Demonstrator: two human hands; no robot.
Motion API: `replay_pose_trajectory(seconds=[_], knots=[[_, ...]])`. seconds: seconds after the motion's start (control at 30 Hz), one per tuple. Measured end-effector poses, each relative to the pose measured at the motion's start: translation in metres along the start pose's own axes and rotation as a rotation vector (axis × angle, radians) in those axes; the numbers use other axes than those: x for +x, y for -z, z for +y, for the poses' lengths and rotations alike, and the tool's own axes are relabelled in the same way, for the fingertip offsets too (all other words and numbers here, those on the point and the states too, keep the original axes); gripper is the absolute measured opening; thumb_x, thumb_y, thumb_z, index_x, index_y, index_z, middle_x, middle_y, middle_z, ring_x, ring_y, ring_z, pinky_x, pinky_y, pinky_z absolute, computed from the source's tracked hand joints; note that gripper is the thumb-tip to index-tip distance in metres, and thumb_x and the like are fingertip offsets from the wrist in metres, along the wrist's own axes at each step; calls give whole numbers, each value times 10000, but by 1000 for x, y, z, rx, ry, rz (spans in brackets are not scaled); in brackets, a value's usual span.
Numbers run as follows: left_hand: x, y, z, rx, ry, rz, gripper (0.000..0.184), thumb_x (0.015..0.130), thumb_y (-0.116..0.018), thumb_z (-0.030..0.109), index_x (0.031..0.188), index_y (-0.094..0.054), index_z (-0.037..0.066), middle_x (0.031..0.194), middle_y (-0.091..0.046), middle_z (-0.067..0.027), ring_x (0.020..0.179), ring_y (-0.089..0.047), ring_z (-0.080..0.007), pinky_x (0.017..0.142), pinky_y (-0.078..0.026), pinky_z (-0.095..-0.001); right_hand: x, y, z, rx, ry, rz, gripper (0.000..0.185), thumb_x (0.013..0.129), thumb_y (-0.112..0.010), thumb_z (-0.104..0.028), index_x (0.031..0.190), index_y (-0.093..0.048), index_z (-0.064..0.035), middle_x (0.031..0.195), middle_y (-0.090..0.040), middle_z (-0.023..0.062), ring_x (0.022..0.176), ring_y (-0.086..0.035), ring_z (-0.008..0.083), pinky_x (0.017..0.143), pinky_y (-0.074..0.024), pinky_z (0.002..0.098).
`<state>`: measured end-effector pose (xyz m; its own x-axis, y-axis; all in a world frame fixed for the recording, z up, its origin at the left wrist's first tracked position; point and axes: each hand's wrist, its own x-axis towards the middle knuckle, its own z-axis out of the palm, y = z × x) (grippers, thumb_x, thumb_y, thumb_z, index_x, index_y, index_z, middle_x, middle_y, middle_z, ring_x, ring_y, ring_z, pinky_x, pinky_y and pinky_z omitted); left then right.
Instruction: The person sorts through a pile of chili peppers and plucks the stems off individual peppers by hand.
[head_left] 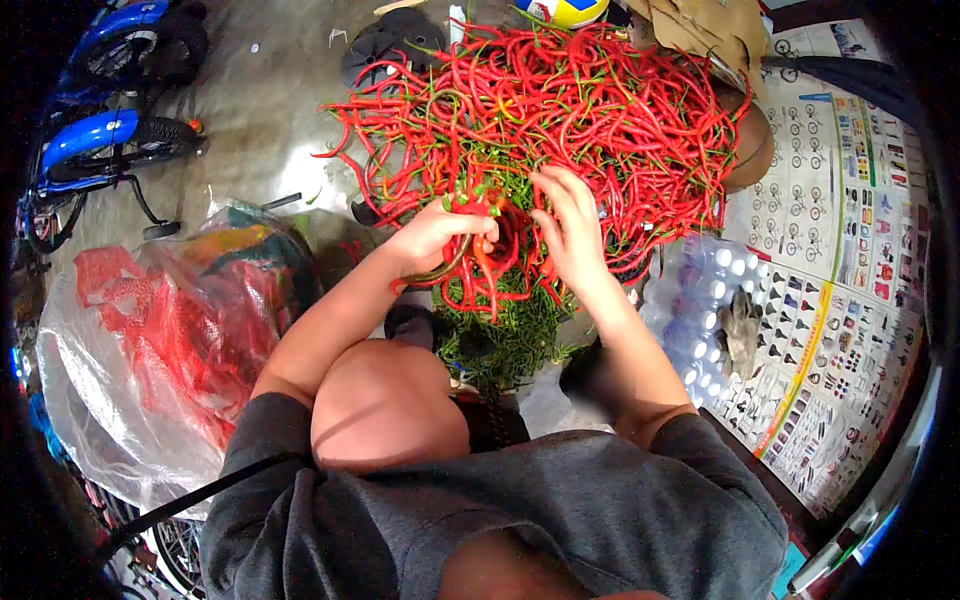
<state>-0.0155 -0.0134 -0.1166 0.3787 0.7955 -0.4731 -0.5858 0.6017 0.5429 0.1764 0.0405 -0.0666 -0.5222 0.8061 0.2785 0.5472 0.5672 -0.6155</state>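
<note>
My left hand point(436, 238) is closed round a bunch of red chili peppers point(487, 275), their green stem ends poking up by the thumb and the red tips hanging below. Just right of the bunch, my right hand point(572, 228) has its fingers curved and apart, with nothing visible in them. A large heap of long red chili peppers point(610, 120) spreads out beyond both hands. Beneath the held bunch lies a pile of green chili stems point(510, 325).
A clear plastic bag with red netting point(165, 330) lies at left, near blue bicycles point(95, 140). On the right are shrink-wrapped bottles point(690, 310), a glove point(740, 335) and a printed poster point(820, 300). Cardboard point(700, 30) and a ball point(565, 8) are behind the heap.
</note>
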Motion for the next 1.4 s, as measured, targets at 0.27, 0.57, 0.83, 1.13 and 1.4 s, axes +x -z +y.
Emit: replay_pose_trajectory(seconds=[0.27, 0.57, 0.83, 1.13, 1.4], knots=[[-7, 4, -1, 158, 96, -182, 252, 797, -558, 35, 1038, -487, 25, 766, -590, -83, 630, -561, -139, 548, -425, -246, -12, 1, 18, 8, 128, -385, 224, 677, -685, -145, 865, -586, -74, 860, -545, 74, 865, -500, 272, 783, -410, 376], [-12, -1, -1, 507, 260, -164, 349, 675, -698, 14, 976, -526, -23, 724, -611, -69, 620, -574, -125, 593, -457, -274, -31, 7, 15, 408, 50, -480, 119, 732, -636, -70, 797, -555, -10, 803, -542, 79, 751, -522, 232, 699, -424, 325], [-9, 10, -10, 210, 174, -210, 269, 686, -676, -12, 937, -580, -25, 810, -622, -88, 676, -604, -167, 643, -491, -291, -39, -17, 8, 1540, -647, -477, 108, 822, -591, -106, 866, -589, -8, 837, -537, 64, 801, -512, 175, 781, -405, 321], [-9, 23, -6, 19, -40, -124, 316, 732, -615, 36, 1017, -478, 15, 713, -522, -63, 634, -539, -160, 731, -491, -372, 15, -2, 85, 239, -538, -306, 393, 876, -499, -364, 853, -580, 20, 888, -627, 160, 849, -592, 282, 766, -446, 379], [-5, 30, -8, 65, -55, 42, 206, 752, -589, -17, 949, -528, -9, 757, -549, -60, 659, -556, -164, 732, -500, -357, -13, -62, 135, -205, -655, -447, 331, 757, -623, -315, 872, -609, -5, 852, -617, 198, 843, -592, 351, 729, -462, 439]])
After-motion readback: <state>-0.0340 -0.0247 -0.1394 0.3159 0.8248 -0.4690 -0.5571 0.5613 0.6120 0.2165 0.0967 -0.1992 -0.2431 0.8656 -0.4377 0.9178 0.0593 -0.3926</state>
